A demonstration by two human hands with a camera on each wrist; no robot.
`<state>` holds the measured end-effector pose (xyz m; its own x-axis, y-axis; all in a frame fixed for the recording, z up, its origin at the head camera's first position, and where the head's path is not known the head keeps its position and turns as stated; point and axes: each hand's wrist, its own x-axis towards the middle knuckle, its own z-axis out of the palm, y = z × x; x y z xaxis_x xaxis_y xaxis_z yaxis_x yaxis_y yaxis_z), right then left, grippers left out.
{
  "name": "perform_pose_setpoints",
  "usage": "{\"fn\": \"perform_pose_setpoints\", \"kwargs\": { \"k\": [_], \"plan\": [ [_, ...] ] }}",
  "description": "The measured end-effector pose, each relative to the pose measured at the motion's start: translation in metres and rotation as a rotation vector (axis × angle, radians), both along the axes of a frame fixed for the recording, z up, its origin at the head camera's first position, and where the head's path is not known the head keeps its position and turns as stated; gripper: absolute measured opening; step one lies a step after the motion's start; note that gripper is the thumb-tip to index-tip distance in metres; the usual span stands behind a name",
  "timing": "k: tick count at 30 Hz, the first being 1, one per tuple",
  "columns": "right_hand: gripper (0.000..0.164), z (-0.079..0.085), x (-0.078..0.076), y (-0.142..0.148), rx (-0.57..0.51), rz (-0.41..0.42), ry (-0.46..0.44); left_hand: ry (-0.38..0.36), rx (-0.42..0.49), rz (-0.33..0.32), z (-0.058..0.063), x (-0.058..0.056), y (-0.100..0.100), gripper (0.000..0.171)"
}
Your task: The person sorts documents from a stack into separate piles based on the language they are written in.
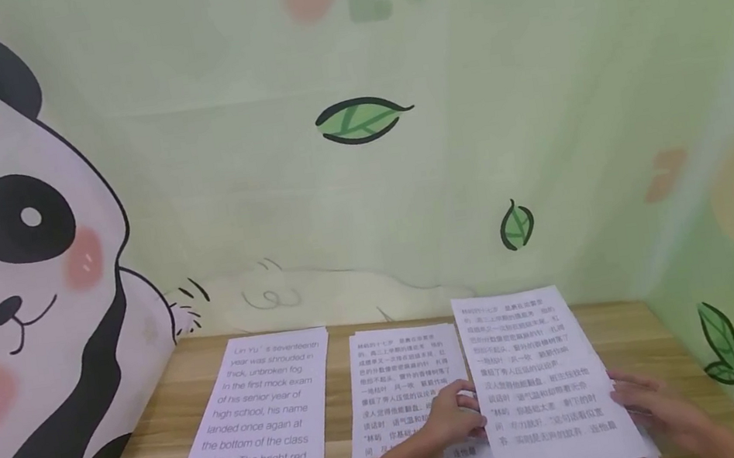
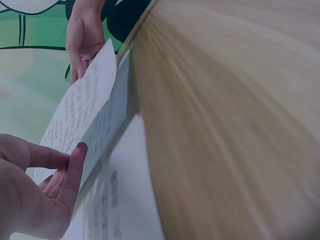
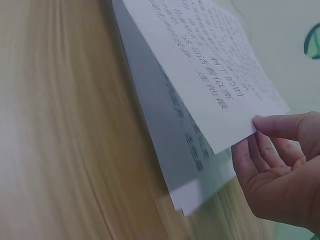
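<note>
A white sheet of paper [image 1: 535, 370] printed with Chinese text is held raised between both hands at the right side of the table. My left hand [image 1: 451, 417] pinches its left edge, thumb and fingers meeting there in the left wrist view. With thumb on top and fingers below, my right hand [image 3: 285, 160] pinches its right edge. More printed sheets [image 3: 187, 170] lie beneath the raised one, partly hidden by it. Left of these is a middle stack of Chinese-text sheets [image 1: 400, 365], partly covered by my left hand and forearm.
A stack of sheets with large English text [image 1: 253, 417] lies at the left of the wooden table [image 1: 137, 449]. Behind the table's far edge hangs a green backdrop [image 1: 246, 168] with a panda and leaves drawn on it.
</note>
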<state>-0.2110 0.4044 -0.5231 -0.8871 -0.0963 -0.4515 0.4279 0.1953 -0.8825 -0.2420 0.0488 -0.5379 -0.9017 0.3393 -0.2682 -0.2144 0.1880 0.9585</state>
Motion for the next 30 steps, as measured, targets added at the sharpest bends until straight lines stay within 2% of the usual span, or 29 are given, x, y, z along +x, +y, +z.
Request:
{"fn": "perform_pose_setpoints", "kwargs": {
  "k": [4,8,15,19,23,25,27,30],
  "plan": [
    [0.079,0.002,-0.006,0.009,0.03,-0.091,0.006,0.015,0.062,0.011,0.003,-0.004,0.017,0.045],
    [0.079,0.001,-0.007,0.016,0.051,-0.125,-0.017,0.0,0.09,0.033,0.002,-0.005,0.03,0.045],
    [0.072,-0.003,-0.002,0.022,0.091,-0.086,-0.019,-0.018,0.073,0.034,-0.008,-0.008,0.046,0.037],
    [0.066,-0.007,-0.003,0.023,0.103,-0.087,-0.006,-0.033,0.045,0.025,-0.007,-0.007,0.049,0.037],
    [0.065,-0.007,-0.006,0.024,0.134,-0.111,0.009,-0.059,0.001,0.018,-0.002,-0.007,0.048,0.041],
    [0.062,-0.006,-0.006,0.026,0.142,-0.111,0.028,-0.068,-0.01,-0.007,0.0,-0.006,0.043,0.043],
    [0.061,-0.005,-0.006,0.027,0.14,-0.11,0.055,-0.064,-0.014,-0.048,0.001,-0.006,0.034,0.047],
    [0.062,-0.001,-0.003,0.026,0.137,-0.105,0.094,-0.039,-0.015,-0.115,0.0,-0.003,0.009,0.051]
  ]
}}
